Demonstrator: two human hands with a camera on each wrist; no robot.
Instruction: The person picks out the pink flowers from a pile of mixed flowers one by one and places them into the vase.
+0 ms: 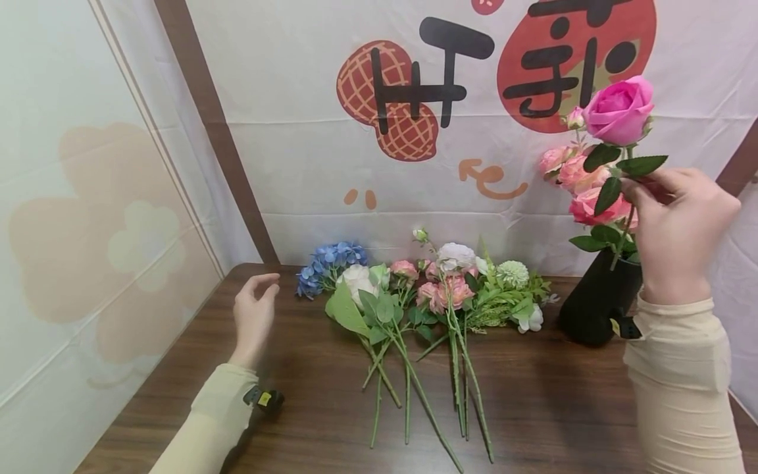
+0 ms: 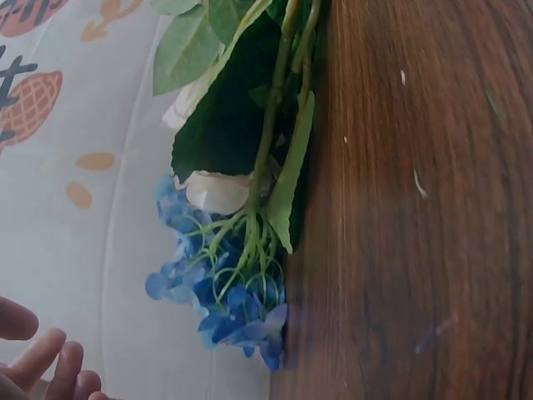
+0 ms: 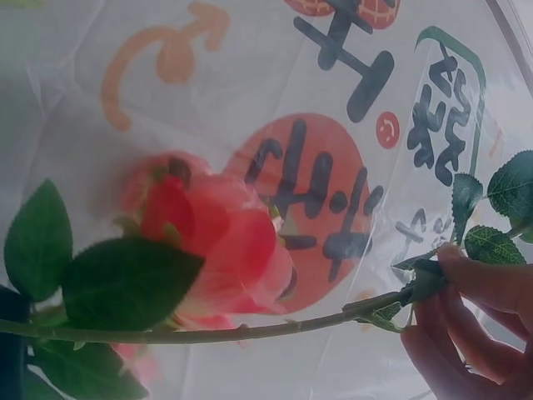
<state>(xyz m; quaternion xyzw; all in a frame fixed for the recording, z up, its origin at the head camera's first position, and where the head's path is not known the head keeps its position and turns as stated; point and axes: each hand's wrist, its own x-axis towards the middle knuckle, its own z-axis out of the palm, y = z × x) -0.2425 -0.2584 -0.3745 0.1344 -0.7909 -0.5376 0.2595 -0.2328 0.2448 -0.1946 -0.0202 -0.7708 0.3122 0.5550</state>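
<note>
My right hand point(image 1: 681, 227) pinches the stem of a bright pink rose point(image 1: 620, 110) just below its upper leaves. The lower end of that stem point(image 3: 191, 336) overlaps the mouth of a black vase point(image 1: 592, 306) in the head view. Coral-pink roses point(image 1: 583, 174) stand in the vase, behind the held stem. On the left, my left hand point(image 1: 254, 316) hovers over the table with loosely bent fingers and holds nothing. Nearest to it lies a blue hydrangea point(image 1: 333, 263), seen in the left wrist view beside a white flower point(image 2: 218, 192).
Several cut flowers lie along the back of the brown wooden table point(image 1: 314, 421), stems toward me. Among them are a white rose point(image 1: 358, 283), pink blooms point(image 1: 444, 294) and a round pale green flower point(image 1: 512, 274). A printed white curtain point(image 1: 296, 164) hangs close behind.
</note>
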